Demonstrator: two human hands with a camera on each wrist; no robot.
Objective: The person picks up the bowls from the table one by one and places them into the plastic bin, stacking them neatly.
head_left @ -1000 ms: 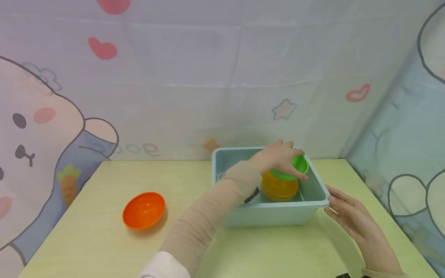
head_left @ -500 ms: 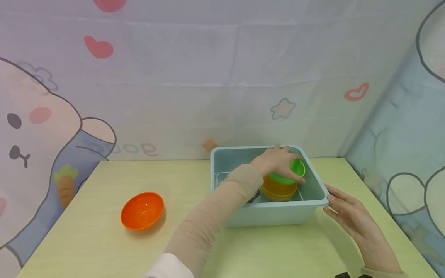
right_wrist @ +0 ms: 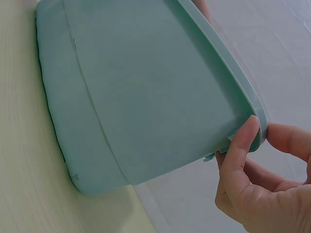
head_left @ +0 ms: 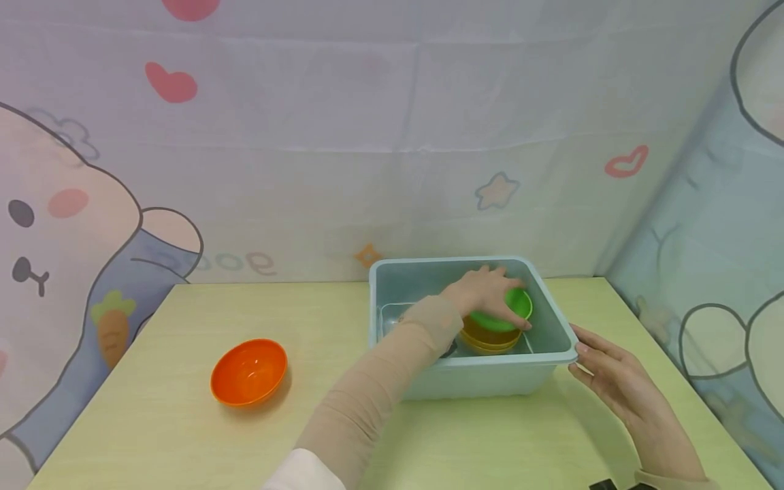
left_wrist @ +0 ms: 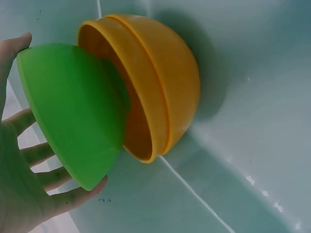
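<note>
My left hand reaches into the light blue-green plastic bin and grips a green bowl by its rim, thumb on one side and fingers spread along the other. Beneath it, two nested orange-yellow bowls sit in the bin; the left wrist view shows the green bowl tilted, its base partly inside the mouth of the upper yellow bowl. At the bin's near right corner, my right hand pinches the rim between thumb and fingers, as the right wrist view shows.
An orange bowl stands upright on the pale table, left of the bin. A clear item and a dark object lie in the bin's left part, partly behind my left sleeve. A printed cloth hangs behind the table.
My left hand has lowered the green bowl further into the bin, down to the yellow bowls. The right hand keeps its hold on the bin's corner.
</note>
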